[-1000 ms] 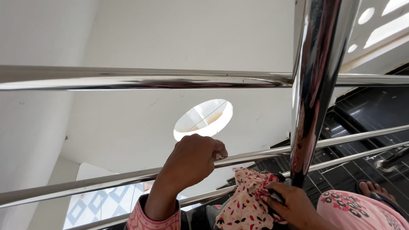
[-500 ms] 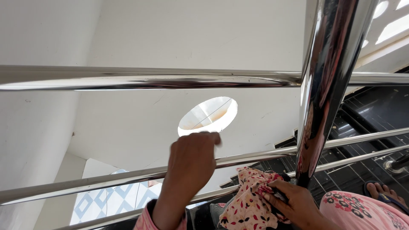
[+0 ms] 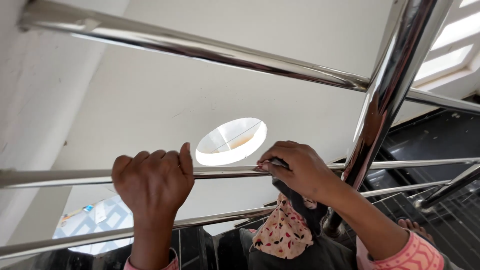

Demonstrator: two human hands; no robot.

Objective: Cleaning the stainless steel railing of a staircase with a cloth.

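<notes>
- Left hand [image 3: 152, 182]: fingers curled fully round the middle rail [image 3: 220, 172], thumb up beside them; a closed grip on bare steel
- Right hand [image 3: 297, 170]: fingers closed, pinching a cloth [image 3: 285, 227] against the same rail, fingertips pressing at the rail's near side
- Cloth: bunched under the right fingers on the rail, the rest hanging loose below the palm
- Cloth is soft, thin cotton-like fabric, cream with small red and dark flowers, plus a dark fold nearest the fingers
- Rail: round polished steel tube, mirror-bright, smooth; likely slippery under dry fabric
- Post [image 3: 385, 100] just right of the right knuckles, thicker tube of the same finish, welded to the top rail [image 3: 200, 47]
- Judgement: a good wipe needs the cloth wrapped right round the tube, not only pinched on top, with even pressure along the rail
- Judgement: the left grip should hold steady as the brace; keep the hanging tail from snagging on the lower rail [image 3: 215, 217]
</notes>
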